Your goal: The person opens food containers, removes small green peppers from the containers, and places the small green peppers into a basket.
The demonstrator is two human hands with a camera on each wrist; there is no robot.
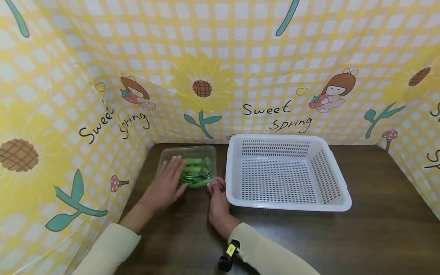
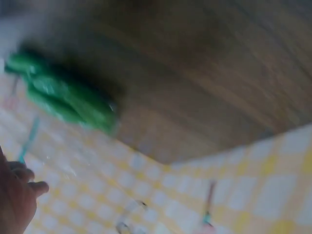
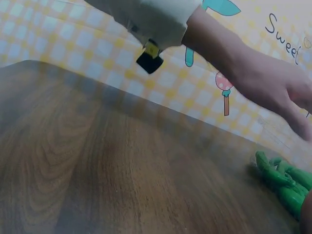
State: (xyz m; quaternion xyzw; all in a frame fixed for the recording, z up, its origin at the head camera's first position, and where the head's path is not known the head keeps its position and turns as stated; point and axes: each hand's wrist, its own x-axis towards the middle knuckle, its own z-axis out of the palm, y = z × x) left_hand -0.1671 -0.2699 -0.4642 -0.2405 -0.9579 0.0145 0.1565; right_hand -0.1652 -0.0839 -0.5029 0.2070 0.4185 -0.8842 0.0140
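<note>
Peppers (image 1: 196, 169) inside clear box (image 1: 199, 152); white basket (image 1: 275, 206) beside.

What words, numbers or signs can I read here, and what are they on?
"Sweet Spring": left part of the yellow-and-white checked sheet.
"Sweet Spring": again, on its middle.
Lettering at the head view's right edge: cut off.
Yellow rectangular labels on both black wrist devices: too small to read.
</note>
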